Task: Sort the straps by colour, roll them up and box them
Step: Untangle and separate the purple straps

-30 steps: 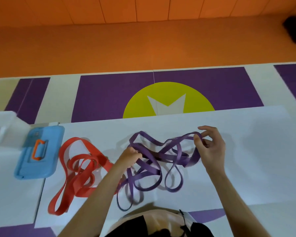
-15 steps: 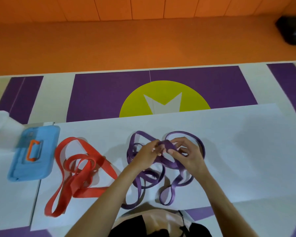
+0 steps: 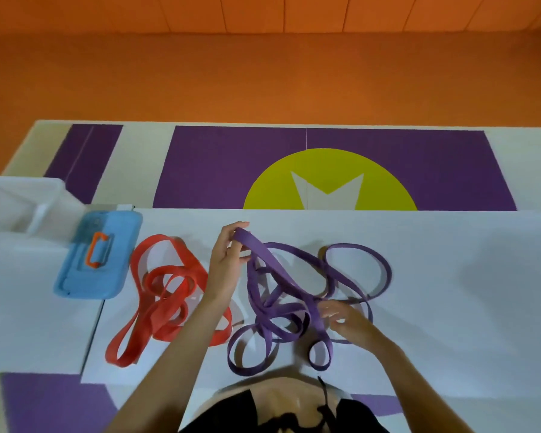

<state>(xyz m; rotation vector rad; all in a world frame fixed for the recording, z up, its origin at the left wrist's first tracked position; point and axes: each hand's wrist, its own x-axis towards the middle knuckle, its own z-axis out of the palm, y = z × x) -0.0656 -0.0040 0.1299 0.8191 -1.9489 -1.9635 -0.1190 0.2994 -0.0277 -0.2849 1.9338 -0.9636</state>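
A tangle of purple straps (image 3: 297,301) lies in loose loops on the white sheet (image 3: 450,276) in front of me. My left hand (image 3: 227,264) pinches one purple strap end and holds it raised at the far left of the tangle. That strap runs taut down to my right hand (image 3: 347,320), which grips it low among the loops. A heap of red straps (image 3: 169,295) lies to the left, partly under my left forearm. A clear plastic box (image 3: 19,201) stands at the far left.
A blue lid with an orange handle (image 3: 97,254) lies between the clear box and the red straps. The sheet's near edge runs close to my body. Purple and yellow floor mats lie beyond the sheet, then an orange floor.
My hands were together at the middle of the purple tangle; now the left has lifted a strap end up and left, and the right has slid down toward me along the strap.
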